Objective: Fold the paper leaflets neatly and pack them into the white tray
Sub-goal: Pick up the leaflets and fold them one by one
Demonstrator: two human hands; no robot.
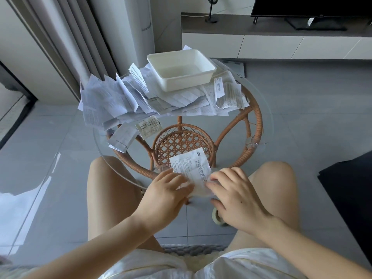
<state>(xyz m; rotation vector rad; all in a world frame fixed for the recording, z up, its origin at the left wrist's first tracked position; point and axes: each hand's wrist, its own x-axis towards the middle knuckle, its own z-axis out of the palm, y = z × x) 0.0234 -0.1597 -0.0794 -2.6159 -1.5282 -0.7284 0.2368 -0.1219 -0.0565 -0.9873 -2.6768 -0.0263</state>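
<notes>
A small printed leaflet (190, 168) lies on the near edge of the round glass tabletop (259, 109). My left hand (166, 193) presses on its left near corner with straight fingers. My right hand (233, 195) rests flat-fingered on its right near corner. The white tray (207, 74) stands at the far side of the table, on top of a heap of loose unfolded leaflets (112, 101); nothing shows inside it. Two smaller folded leaflets (149, 125) lie between the heap and me.
The glass top sits on a rattan frame with a woven lower shelf (182, 141). A tape roll (218, 217) lies by my right hand. My bare knees are under the table's near edge. A grey TV cabinet (271, 37) stands behind, a dark block (350, 190) at right.
</notes>
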